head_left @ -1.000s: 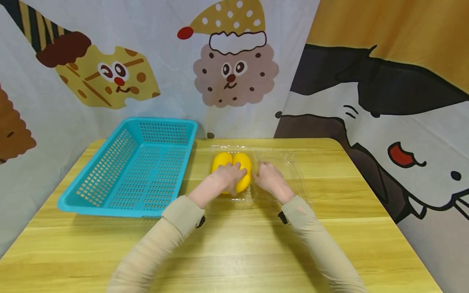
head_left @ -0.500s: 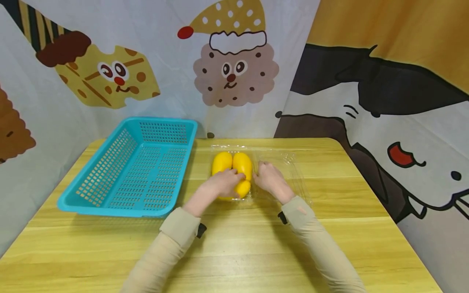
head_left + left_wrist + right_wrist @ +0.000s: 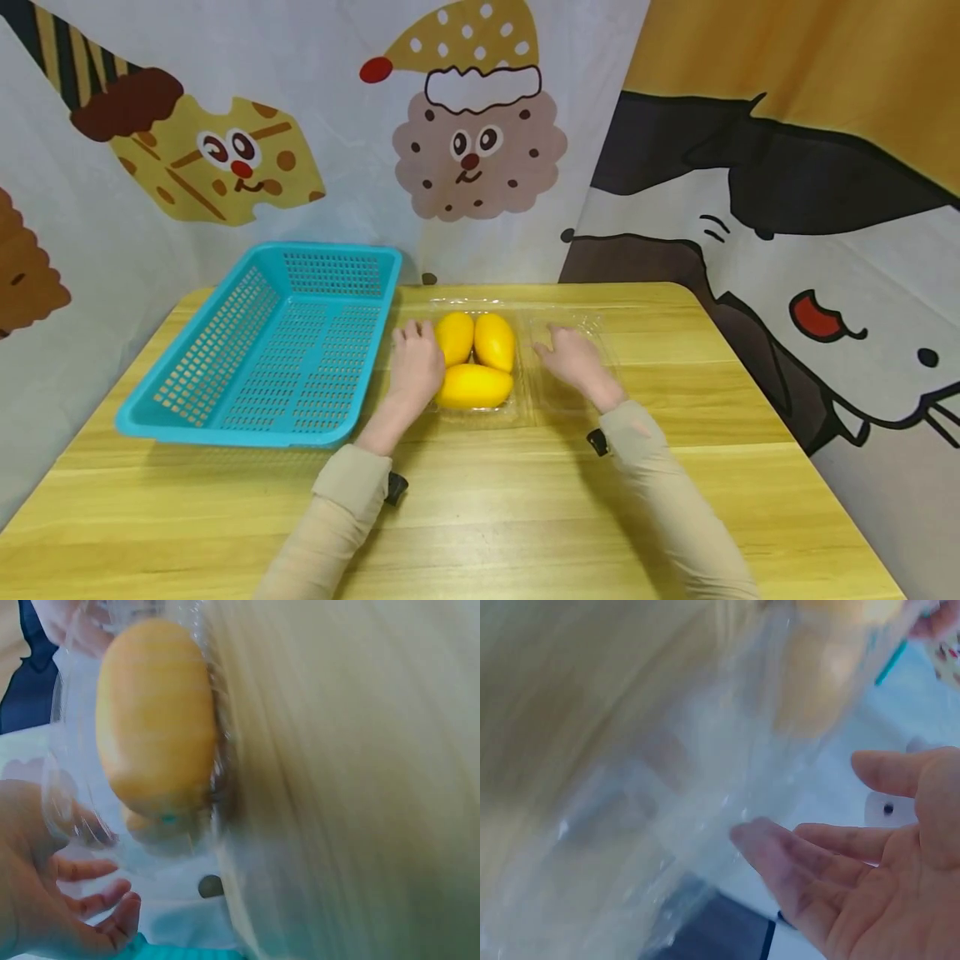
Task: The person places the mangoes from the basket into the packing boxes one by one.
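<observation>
Fruits (image 3: 475,387) in clear container (image 3: 487,306); blue basket (image 3: 232,434) beyond relaxed left fingers (image 3: 412,330); right fingers (image 3: 844,838) extended.

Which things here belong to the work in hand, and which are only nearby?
Likely in the job:
three yellow fruits
clear open container holding them
left hand
right hand

Probably only nearby:
blue basket, not held, though perhaps needed
cartoon cloth behind
</observation>
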Demonstrator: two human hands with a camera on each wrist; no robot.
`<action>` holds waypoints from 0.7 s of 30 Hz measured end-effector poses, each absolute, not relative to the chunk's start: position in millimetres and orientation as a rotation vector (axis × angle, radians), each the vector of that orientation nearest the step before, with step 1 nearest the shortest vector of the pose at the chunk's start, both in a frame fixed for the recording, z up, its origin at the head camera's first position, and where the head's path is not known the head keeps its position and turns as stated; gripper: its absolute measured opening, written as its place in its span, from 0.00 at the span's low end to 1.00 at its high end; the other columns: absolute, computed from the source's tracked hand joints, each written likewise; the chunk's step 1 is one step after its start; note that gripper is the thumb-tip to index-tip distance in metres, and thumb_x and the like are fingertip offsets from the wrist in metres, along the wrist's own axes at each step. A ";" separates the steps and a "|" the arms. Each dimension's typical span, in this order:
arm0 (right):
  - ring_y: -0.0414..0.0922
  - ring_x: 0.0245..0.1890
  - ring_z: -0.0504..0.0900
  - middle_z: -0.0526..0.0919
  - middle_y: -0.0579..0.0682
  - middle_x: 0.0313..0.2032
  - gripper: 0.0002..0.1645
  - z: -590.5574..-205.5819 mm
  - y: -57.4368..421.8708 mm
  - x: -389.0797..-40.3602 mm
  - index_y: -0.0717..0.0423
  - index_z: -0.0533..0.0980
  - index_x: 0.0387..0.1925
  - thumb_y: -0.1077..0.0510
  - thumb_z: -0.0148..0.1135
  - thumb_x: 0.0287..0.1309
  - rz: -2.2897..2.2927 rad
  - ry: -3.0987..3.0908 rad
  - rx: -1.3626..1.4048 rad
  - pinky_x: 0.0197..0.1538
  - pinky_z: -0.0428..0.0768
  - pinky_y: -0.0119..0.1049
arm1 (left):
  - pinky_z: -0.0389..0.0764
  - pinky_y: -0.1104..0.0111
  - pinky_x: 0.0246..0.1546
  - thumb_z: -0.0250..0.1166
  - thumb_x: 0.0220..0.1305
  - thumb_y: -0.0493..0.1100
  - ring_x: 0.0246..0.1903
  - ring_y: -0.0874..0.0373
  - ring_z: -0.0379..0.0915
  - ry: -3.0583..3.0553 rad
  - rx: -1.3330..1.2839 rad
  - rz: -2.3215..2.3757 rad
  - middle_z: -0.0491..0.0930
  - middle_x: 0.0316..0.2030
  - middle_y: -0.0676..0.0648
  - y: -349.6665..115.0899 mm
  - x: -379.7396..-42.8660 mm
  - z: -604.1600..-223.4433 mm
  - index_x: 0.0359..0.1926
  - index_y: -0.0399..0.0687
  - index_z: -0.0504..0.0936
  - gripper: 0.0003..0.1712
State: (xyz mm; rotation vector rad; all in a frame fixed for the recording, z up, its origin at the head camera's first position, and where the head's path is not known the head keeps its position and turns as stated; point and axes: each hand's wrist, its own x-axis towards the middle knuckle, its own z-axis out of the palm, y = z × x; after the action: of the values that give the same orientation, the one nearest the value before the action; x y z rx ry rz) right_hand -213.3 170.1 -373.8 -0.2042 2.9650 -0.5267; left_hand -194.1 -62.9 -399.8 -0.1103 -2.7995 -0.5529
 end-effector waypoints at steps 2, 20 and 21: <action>0.65 0.62 0.69 0.67 0.69 0.64 0.35 -371.8 181.2 -215.8 0.69 0.60 0.66 0.49 0.49 0.68 -0.514 2.968 -0.175 0.62 0.70 0.58 | 0.82 0.55 0.37 0.56 0.60 0.34 0.43 0.37 0.71 -2.793 -0.045 -0.596 0.73 0.45 0.30 -68.3 -194.1 -402.6 0.49 0.27 0.72 0.17; 0.52 0.28 0.71 0.75 0.61 0.32 0.15 -386.3 254.5 -228.9 0.67 0.73 0.34 0.57 0.47 0.59 -0.476 2.920 0.054 0.28 0.71 0.40 | 0.80 0.58 0.21 0.53 0.67 0.36 0.26 0.40 0.79 -2.754 -0.091 -0.759 0.79 0.26 0.34 -78.6 -192.1 -413.8 0.35 0.28 0.77 0.12; 0.51 0.27 0.70 0.74 0.60 0.30 0.12 -387.1 256.5 -229.3 0.65 0.71 0.30 0.58 0.47 0.58 -0.475 2.915 0.062 0.28 0.70 0.40 | 0.81 0.58 0.21 0.53 0.67 0.36 0.26 0.40 0.79 -2.750 -0.093 -0.760 0.79 0.26 0.34 -78.4 -192.2 -414.3 0.34 0.28 0.77 0.12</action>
State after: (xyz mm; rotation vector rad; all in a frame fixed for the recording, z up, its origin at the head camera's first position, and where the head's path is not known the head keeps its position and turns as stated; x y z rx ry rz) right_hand -229.3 256.5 -387.1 0.0620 2.9146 -0.4751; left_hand -192.2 -78.4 -414.3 -0.0934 -2.7501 -0.7605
